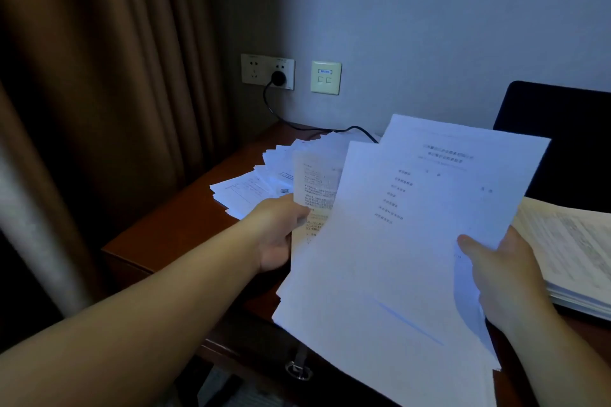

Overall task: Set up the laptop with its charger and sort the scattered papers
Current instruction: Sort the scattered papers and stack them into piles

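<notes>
Both hands up close: left hand pinching yellowish sheet, right hand gripping white sheets, fanned above counter, probably for sorting. Loose papers behind; charger plug in wall socket.

Two hands, two wall plates, one plug and three paper groups are counted.

Laptop: cut off at right edge, lower part hidden behind held sheets. Print on sheets: too blurred to read. Left hand: fingers hidden behind sheets
</notes>
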The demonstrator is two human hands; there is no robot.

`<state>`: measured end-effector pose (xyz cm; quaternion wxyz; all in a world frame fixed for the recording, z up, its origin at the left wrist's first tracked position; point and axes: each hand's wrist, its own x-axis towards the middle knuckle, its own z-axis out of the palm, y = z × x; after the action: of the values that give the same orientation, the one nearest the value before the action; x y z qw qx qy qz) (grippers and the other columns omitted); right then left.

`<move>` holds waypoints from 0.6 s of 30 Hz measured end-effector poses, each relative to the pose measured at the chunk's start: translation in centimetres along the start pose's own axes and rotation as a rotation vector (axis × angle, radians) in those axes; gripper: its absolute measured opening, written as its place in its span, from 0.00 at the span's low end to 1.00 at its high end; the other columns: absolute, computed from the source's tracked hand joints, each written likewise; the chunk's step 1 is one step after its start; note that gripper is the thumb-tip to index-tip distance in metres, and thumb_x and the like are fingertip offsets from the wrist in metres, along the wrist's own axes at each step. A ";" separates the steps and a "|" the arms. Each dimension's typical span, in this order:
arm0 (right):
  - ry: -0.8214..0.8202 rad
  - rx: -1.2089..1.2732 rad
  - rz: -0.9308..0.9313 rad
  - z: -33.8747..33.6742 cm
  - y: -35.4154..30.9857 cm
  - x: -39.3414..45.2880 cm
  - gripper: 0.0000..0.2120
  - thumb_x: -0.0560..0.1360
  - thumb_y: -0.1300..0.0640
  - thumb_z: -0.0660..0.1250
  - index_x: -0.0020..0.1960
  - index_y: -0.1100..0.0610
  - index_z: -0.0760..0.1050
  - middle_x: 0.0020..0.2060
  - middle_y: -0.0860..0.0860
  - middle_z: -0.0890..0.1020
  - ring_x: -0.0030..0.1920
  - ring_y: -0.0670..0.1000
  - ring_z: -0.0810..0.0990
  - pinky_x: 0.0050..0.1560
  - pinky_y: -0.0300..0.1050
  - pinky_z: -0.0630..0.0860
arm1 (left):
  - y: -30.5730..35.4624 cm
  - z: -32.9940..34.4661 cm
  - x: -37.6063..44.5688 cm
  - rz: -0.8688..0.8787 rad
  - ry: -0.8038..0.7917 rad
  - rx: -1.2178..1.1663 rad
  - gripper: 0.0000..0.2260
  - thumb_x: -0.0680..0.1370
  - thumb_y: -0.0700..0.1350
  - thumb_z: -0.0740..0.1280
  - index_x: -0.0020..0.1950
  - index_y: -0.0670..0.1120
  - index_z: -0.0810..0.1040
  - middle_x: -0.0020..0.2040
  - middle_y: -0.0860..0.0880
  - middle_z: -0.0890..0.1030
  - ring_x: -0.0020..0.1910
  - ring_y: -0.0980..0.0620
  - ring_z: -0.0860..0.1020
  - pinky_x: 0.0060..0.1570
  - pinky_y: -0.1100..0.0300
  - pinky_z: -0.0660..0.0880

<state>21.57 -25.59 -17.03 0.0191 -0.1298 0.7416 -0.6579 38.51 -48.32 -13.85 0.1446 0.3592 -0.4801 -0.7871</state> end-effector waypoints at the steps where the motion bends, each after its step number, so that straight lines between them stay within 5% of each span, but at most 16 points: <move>1: -0.020 -0.018 -0.006 0.1 0.0 0.0 0.19 0.78 0.66 0.66 0.62 0.46 0.77 0.50 0.37 0.83 0.53 0.49 0.81 0.57 0.49 0.73 | -0.1 0.0 -0.2 -0.001 -0.020 0.005 0.15 0.85 0.35 0.57 0.54 0.50 0.80 0.58 0.42 0.85 0.57 0.41 0.83 0.59 0.43 0.80; 4: -0.059 -0.021 -0.036 0.1 -0.2 -0.3 0.18 0.78 0.68 0.65 0.58 0.47 0.79 0.49 0.39 0.83 0.50 0.48 0.81 0.53 0.47 0.74 | -0.5 0.2 -0.8 0.037 -0.106 0.116 0.12 0.84 0.34 0.62 0.59 0.47 0.81 0.53 0.44 0.87 0.51 0.43 0.86 0.52 0.48 0.82; 8: -0.076 0.037 -0.045 0.4 -0.9 -0.8 0.20 0.78 0.69 0.65 0.50 0.43 0.78 0.49 0.39 0.82 0.51 0.47 0.80 0.51 0.46 0.73 | -1.5 0.9 -1.4 0.129 -0.181 0.251 0.20 0.79 0.27 0.63 0.63 0.47 0.80 0.54 0.44 0.87 0.54 0.41 0.85 0.57 0.43 0.81; 13: -0.169 0.287 0.056 0.3 -2.5 -0.7 0.26 0.79 0.71 0.64 0.73 0.53 0.71 0.62 0.46 0.80 0.61 0.49 0.79 0.62 0.46 0.72 | -0.5 1.6 -2.6 0.289 -0.217 0.234 0.22 0.77 0.24 0.60 0.63 0.44 0.79 0.54 0.40 0.86 0.53 0.36 0.85 0.58 0.36 0.80; 18: -0.219 0.355 0.082 0.0 -5.8 0.3 0.25 0.78 0.70 0.67 0.72 0.54 0.74 0.61 0.50 0.83 0.62 0.53 0.81 0.68 0.55 0.73 | 2.0 2.6 -3.9 0.447 -0.183 0.204 0.19 0.75 0.23 0.61 0.59 0.40 0.81 0.54 0.34 0.85 0.55 0.29 0.82 0.56 0.32 0.79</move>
<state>22.22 -26.25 -11.32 0.1487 -0.1650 0.6124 -0.7587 39.14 -45.40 -9.78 0.2337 0.1843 -0.6357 -0.7123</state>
